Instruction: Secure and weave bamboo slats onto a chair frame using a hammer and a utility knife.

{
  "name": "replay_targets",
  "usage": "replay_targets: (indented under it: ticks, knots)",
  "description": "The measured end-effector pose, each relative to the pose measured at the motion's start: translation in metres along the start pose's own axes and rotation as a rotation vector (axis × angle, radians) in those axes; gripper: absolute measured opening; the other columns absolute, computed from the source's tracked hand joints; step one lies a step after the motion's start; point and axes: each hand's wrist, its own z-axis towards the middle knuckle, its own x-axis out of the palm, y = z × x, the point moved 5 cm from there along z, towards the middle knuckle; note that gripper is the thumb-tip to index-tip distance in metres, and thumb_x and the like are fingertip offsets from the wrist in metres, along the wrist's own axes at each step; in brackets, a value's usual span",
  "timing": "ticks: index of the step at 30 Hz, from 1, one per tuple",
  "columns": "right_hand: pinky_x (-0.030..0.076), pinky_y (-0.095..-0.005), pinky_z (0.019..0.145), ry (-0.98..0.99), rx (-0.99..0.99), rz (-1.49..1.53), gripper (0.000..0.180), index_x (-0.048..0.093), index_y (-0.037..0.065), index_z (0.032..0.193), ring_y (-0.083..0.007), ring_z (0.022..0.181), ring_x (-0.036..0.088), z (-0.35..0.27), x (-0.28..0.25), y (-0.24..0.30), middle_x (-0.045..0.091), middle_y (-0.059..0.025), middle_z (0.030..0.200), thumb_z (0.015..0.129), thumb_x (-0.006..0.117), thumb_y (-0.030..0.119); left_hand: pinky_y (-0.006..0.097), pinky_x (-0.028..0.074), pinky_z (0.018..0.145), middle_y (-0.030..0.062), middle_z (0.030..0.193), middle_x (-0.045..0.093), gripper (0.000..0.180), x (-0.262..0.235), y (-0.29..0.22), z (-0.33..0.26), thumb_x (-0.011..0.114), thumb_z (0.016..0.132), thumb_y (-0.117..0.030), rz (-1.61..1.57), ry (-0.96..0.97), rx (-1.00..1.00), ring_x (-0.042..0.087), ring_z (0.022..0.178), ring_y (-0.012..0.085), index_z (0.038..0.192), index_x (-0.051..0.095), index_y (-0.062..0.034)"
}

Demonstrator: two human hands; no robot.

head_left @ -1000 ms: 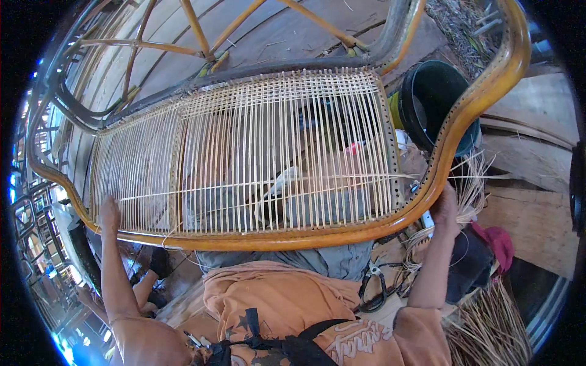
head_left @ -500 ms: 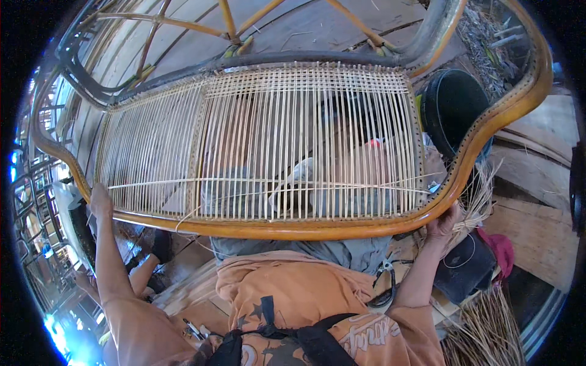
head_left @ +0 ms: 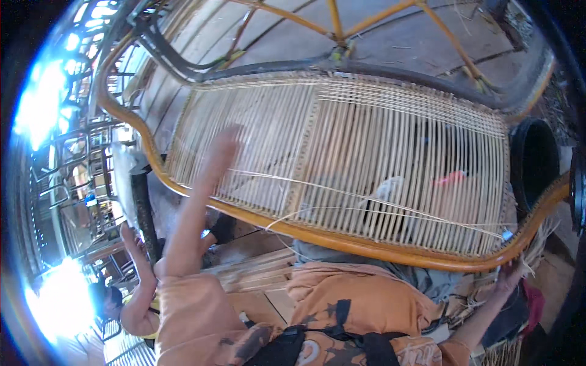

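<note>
A rattan seat frame (head_left: 366, 245) lies across my lap, its front rail golden brown and bent up at both sides. Pale cane strands (head_left: 390, 152) run from front to back over its opening, with crosswise rows woven at the far edge. One thin cane strip (head_left: 274, 177) crosses the strands near the front rail. My left hand (head_left: 226, 143) is over the left section of strands, smeared by motion, so its fingers cannot be read. Low at the right front corner, my right hand (head_left: 510, 274) grips the rail from underneath, fingers partly hidden.
A dark bucket (head_left: 537, 158) stands beyond the frame's right end. Golden rattan braces (head_left: 336, 24) rise at the far side. Dark cloth and a red cloth (head_left: 535, 302) lie by my right arm. At lower left another person (head_left: 137, 305) sits close to my left arm.
My left hand has let go of the front left rail and moved inward over the strands. My right hand stays at the right corner. The view has swung left, shifting the frame rightward.
</note>
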Motion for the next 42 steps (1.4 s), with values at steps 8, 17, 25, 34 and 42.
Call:
replay_targets:
  ticks: [8, 17, 25, 34, 42]
  knots:
    - [0.043, -0.0250, 0.061, 0.061, -0.071, -0.099, 0.026, 0.055, 0.005, 0.108, -0.0107, 0.068, 0.051, 0.004, -0.049, 0.048, 0.055, 0.0009, 0.082, 0.096, 0.050, 0.028, 0.042, 0.045, 0.080, 0.0125, 0.089, 0.062, 0.028, 0.052, -0.125, -0.025, 0.057, 0.087, -0.029, 0.046, 0.319, 0.076, 0.058, 0.090, 0.0316, 0.097, 0.062, -0.0039]
    - [0.038, -0.0228, 0.057, 0.068, -0.134, -0.284, 0.023, 0.057, 0.010, 0.107, -0.0072, 0.065, 0.047, -0.007, -0.033, 0.026, 0.052, 0.0036, 0.077, 0.092, 0.056, 0.028, 0.045, 0.047, 0.060, 0.0155, 0.068, 0.062, 0.038, 0.040, -0.074, -0.029, 0.051, 0.088, -0.039, 0.188, 0.279, -0.319, 0.060, 0.063, 0.0355, 0.077, 0.063, -0.0055]
    - [0.046, -0.0392, 0.090, -0.021, -0.087, -0.079, 0.059, 0.037, 0.012, 0.136, -0.0263, 0.108, 0.051, -0.043, 0.059, -0.049, 0.050, -0.0073, 0.121, 0.088, 0.060, 0.037, 0.052, 0.047, 0.067, 0.0205, 0.075, 0.064, 0.040, -0.024, 0.039, -0.072, 0.045, 0.088, -0.041, 0.614, 0.183, -0.507, 0.061, 0.072, 0.0405, 0.079, 0.064, -0.0065]
    - [0.047, -0.0271, 0.064, -0.212, -0.407, -0.444, 0.034, 0.051, 0.002, 0.122, -0.0147, 0.074, 0.055, -0.073, 0.060, 0.039, 0.060, -0.0070, 0.095, 0.092, 0.056, 0.017, 0.044, 0.045, 0.082, 0.0170, 0.098, 0.061, 0.026, -0.030, -0.056, -0.053, 0.062, 0.083, -0.025, 0.601, -0.074, -0.045, 0.058, 0.095, 0.0331, 0.099, 0.063, -0.0052]
    - [0.046, -0.0307, 0.070, 0.697, -0.869, -1.618, 0.023, 0.057, 0.002, 0.108, -0.0222, 0.079, 0.059, -0.151, 0.276, 0.047, 0.061, -0.0101, 0.088, 0.088, 0.055, 0.012, 0.042, 0.044, 0.077, 0.0137, 0.083, 0.060, 0.017, 0.034, -0.173, -0.075, 0.062, 0.083, -0.020, 0.105, 0.295, -0.121, 0.057, 0.083, 0.0324, 0.088, 0.061, -0.0036]
